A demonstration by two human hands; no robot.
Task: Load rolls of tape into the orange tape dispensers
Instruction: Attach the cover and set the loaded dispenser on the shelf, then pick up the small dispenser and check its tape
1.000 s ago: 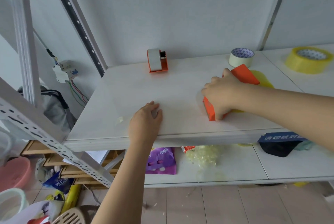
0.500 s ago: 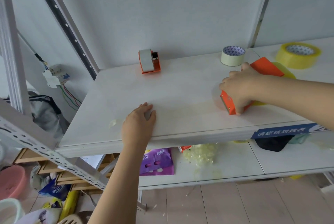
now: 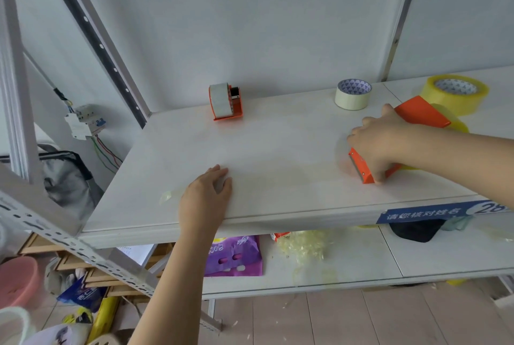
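Note:
My right hand [image 3: 381, 141] grips an orange tape dispenser [image 3: 417, 113] with a yellow roll in it, pressed on the white shelf [image 3: 278, 155] at the right. My left hand [image 3: 207, 194] lies flat on the shelf near its front edge, fingers together, holding nothing. A second orange dispenser [image 3: 225, 102] loaded with a pale roll stands at the back. A cream tape roll [image 3: 353, 94] and a larger yellow tape roll [image 3: 454, 94] lie at the back right.
Grey slotted rack posts [image 3: 91, 27] rise at the left. A lower shelf [image 3: 361, 258] holds a purple bag [image 3: 235, 257] and tape scraps [image 3: 304, 244]. A blue label [image 3: 434, 212] sticks on the shelf's front edge. Clutter fills the floor at the left.
My right hand has drawn the dispenser to the right along the shelf. The left hand stays flat in place. The camera view has shifted a little.

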